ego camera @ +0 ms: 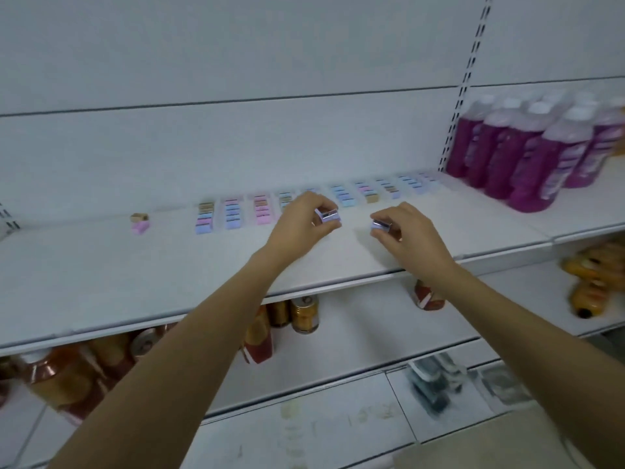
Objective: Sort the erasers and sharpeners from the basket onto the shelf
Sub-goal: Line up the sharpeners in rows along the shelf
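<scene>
Bottles, cans and packets on the store racks
Purple bottles (527,154) with white caps stand clustered at upper right, just right of a slotted upright (463,96). On the lower shelf (372,333) stand 2 gold cans (304,314), red-labelled bottles (258,336) and brown bottles (67,377); orange packets (595,282) lie at its right end.

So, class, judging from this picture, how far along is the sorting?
Done: rows of pastel pieces line the back of the shelf. In hand: the left hand pinches a silvery sharpener, the right hand a second sharpener. Left: setting both down; the basket is out of view.
</scene>
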The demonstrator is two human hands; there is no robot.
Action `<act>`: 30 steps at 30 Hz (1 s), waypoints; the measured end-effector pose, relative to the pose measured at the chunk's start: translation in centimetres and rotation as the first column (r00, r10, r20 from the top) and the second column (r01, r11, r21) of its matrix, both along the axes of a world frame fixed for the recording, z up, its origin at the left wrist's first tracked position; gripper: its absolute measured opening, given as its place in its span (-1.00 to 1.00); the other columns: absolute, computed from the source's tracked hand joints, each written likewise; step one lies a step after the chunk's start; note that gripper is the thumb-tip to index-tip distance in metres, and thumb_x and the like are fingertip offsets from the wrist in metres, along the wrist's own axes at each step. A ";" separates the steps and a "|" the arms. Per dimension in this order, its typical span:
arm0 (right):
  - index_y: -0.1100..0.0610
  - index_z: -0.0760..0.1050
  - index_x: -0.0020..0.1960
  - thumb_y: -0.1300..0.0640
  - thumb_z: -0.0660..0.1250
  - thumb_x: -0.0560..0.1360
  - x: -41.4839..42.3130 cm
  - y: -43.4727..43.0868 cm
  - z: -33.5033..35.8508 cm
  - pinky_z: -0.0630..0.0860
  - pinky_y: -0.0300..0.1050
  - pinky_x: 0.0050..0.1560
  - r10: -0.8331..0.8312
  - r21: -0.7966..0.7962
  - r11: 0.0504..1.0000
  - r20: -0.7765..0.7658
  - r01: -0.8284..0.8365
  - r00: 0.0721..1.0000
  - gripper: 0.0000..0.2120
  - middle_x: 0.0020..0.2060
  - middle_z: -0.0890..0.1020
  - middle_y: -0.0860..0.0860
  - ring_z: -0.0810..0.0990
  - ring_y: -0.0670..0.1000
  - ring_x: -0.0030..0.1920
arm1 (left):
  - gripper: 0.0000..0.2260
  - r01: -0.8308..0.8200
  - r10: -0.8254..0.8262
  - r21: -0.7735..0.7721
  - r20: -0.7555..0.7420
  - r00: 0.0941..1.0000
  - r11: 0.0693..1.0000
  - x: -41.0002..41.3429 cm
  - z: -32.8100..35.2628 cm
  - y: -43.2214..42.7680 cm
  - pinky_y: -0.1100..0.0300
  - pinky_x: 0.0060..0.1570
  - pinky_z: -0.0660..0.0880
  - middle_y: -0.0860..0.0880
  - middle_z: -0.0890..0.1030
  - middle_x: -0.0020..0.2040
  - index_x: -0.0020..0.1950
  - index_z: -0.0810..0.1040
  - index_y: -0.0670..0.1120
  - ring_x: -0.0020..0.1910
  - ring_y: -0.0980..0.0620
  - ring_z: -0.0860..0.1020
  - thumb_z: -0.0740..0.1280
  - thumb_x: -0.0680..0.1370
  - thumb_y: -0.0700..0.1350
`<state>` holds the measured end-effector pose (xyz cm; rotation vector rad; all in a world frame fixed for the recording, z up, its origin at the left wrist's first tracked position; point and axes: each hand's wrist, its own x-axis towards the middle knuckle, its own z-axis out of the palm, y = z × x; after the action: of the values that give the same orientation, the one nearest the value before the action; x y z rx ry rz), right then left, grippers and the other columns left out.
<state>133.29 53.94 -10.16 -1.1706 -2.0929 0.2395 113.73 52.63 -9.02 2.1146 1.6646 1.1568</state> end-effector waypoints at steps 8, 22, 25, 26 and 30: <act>0.20 0.47 0.23 0.20 0.25 0.53 5.7 5.0 -0.8 0.36 -0.24 0.07 -0.161 -0.027 0.987 -0.054 0.160 0.985 -0.72 0.06 0.51 0.15 0.54 0.08 0.00 | -0.80 0.059 -0.057 0.085 -0.025 0.998 0.995 5.0 0.5 7.2 0.47 -0.20 0.28 -0.05 0.52 -0.08 0.06 0.58 -0.18 -0.17 0.09 0.43 0.38 0.49 -0.12; 0.20 0.51 0.16 0.30 0.20 0.51 12.2 17.7 -0.1 0.44 -0.08 0.06 -0.244 0.053 0.968 -0.057 0.247 0.968 -0.74 0.09 0.51 0.11 0.51 0.03 0.01 | -0.79 -0.040 0.047 0.120 -0.054 0.997 0.992 11.8 -1.5 15.6 0.15 0.04 0.38 -0.14 0.52 0.08 0.16 0.55 -0.15 0.06 -0.07 0.50 0.27 0.55 -0.14; 0.18 0.51 0.10 0.26 0.22 0.50 12.6 19.5 -0.6 0.42 0.00 -0.01 -0.246 0.018 0.969 0.068 0.245 0.967 -0.80 0.05 0.56 0.09 0.47 0.13 0.08 | -0.79 -0.089 0.105 0.123 -0.129 0.986 0.988 11.4 -2.6 15.9 0.11 0.04 0.37 -0.15 0.54 0.05 0.13 0.56 -0.16 0.07 -0.13 0.50 0.29 0.53 -0.17; 0.18 0.52 0.06 0.26 0.23 0.49 12.7 19.8 -0.8 0.41 -0.01 -0.05 -0.237 0.009 0.971 0.095 0.238 0.967 -0.82 0.02 0.57 0.07 0.44 0.14 0.08 | -0.79 -0.103 0.122 0.129 -0.149 0.981 0.986 11.1 -2.8 15.9 0.11 0.03 0.37 -0.15 0.55 0.03 0.12 0.57 -0.17 0.06 -0.14 0.51 0.29 0.52 -0.18; 0.18 0.57 0.00 0.28 0.25 0.47 12.7 20.4 -1.3 0.35 -0.06 -0.08 -0.216 -0.007 0.976 0.096 0.218 0.972 -0.83 -0.26 0.45 -0.15 0.41 0.12 0.09 | -0.76 -0.129 0.155 0.143 -0.194 0.969 0.981 10.8 -3.0 15.7 0.13 -0.01 0.37 -0.13 0.55 0.01 0.11 0.58 -0.15 0.05 -0.13 0.52 0.26 0.50 -0.11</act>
<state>146.02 74.33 -11.42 -1.4345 -2.0253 0.1016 124.57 68.38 -12.04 2.2939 1.9074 1.1494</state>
